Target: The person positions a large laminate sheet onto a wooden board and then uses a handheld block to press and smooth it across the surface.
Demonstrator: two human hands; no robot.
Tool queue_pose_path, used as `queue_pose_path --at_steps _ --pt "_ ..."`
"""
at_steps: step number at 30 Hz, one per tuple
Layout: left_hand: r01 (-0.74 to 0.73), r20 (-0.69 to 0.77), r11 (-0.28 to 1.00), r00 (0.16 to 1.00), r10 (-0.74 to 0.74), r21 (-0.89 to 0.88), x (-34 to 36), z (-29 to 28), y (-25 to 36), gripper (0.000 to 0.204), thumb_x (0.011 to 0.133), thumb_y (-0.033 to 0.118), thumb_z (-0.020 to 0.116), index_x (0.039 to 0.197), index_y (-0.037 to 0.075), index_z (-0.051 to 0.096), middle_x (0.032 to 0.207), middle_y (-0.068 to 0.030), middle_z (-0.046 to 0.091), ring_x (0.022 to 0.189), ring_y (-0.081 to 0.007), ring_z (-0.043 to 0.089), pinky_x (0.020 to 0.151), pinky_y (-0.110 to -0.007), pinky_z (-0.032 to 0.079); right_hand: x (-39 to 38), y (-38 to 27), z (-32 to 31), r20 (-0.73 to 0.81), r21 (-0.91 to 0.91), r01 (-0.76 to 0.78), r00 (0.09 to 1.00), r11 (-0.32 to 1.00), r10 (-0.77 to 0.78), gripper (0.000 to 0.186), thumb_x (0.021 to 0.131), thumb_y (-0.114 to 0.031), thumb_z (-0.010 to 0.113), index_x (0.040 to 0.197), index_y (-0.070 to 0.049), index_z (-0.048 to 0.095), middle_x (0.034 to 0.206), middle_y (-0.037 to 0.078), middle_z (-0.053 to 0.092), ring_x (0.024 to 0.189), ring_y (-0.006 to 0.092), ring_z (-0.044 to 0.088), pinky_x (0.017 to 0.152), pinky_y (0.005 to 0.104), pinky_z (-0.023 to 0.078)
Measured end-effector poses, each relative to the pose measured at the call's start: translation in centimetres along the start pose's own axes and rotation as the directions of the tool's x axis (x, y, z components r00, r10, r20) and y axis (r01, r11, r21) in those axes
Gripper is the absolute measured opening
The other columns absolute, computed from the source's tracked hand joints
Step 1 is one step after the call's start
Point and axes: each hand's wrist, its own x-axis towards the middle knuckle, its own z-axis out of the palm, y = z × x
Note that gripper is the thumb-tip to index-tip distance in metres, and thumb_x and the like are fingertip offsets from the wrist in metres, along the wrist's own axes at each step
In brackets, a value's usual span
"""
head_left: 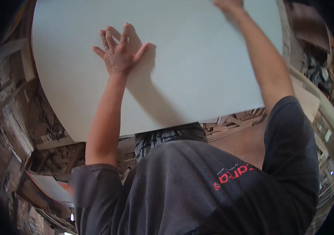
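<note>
A large pale, smooth board fills the upper middle of the head view, its near edge just in front of my body. My left hand lies on the board, left of its middle, fingers spread and palm down, with a ring on one finger. It holds nothing. My right arm reaches farther across the board. My right hand is at the top edge of the picture, partly cut off. Its fingers look curled, but what they hold, if anything, is out of sight.
Wood scraps lie on the floor below the board's near edge. More offcuts and stacked timber crowd the left side. On the right stand a light panel and a dark cluttered heap.
</note>
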Motion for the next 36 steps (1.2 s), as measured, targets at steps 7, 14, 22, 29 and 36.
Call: queue_pose_path --at_steps 7,14,22,29,36 --pt "-0.017 -0.070 1.000 0.997 0.017 0.009 -0.2 0.1 0.6 0.094 0.082 0.088 0.053 0.158 0.034 0.039 0.161 -0.0230 0.027 0.156 -0.0418 0.012 0.112 -0.077 0.011 -25.8 2.6 9.2 0.103 -0.081 0.046 0.994 0.996 -0.038 0.050 0.086 -0.017 0.066 0.133 -0.024 0.054 0.129 0.012 0.054 0.129 0.0351 0.051 0.094 0.0576 0.053" --pt "0.019 0.047 0.998 0.999 -0.016 -0.059 0.1 -0.2 0.8 0.097 0.086 0.085 0.047 0.162 0.027 0.032 0.169 -0.0259 0.015 0.158 -0.0409 0.008 0.115 -0.076 0.008 -49.5 2.3 14.5 0.195 0.172 0.080 0.974 0.982 -0.113 0.054 0.078 0.002 0.064 0.127 -0.021 0.062 0.115 0.011 0.053 0.115 0.0327 0.053 0.077 0.0456 0.053" --pt "-0.007 0.021 0.996 1.000 0.009 -0.091 1.1 -0.4 9.1 0.088 0.092 0.075 0.050 0.163 0.025 0.031 0.168 -0.0263 0.016 0.157 -0.0468 0.007 0.123 -0.063 0.009 -35.1 5.2 12.2 -0.283 0.078 0.112 0.955 0.991 -0.086 0.039 0.083 -0.010 0.062 0.120 -0.020 0.068 0.111 0.007 0.056 0.108 0.0319 0.056 0.093 0.0465 0.050" --pt "-0.038 0.039 0.997 0.998 0.040 -0.068 0.9 -1.3 11.1 0.079 0.094 0.058 0.064 0.161 0.026 0.036 0.168 -0.0231 0.019 0.157 -0.0447 0.010 0.123 -0.062 0.013 -8.7 16.5 5.9 -0.419 0.025 -0.012 0.908 1.000 0.021 0.033 0.088 -0.015 0.060 0.120 -0.021 0.062 0.114 0.010 0.055 0.116 0.0363 0.053 0.088 0.0529 0.053" --pt "-0.058 0.029 0.997 0.998 0.059 -0.041 1.2 -1.2 11.0 0.080 0.092 0.058 0.066 0.160 0.025 0.039 0.167 -0.0209 0.022 0.156 -0.0452 0.016 0.123 -0.062 0.015 12.1 28.0 -2.3 -0.455 -0.069 -0.192 0.879 0.979 0.141 0.039 0.089 -0.014 0.061 0.127 -0.022 0.056 0.125 0.013 0.054 0.121 0.0374 0.057 0.094 0.0574 0.053"
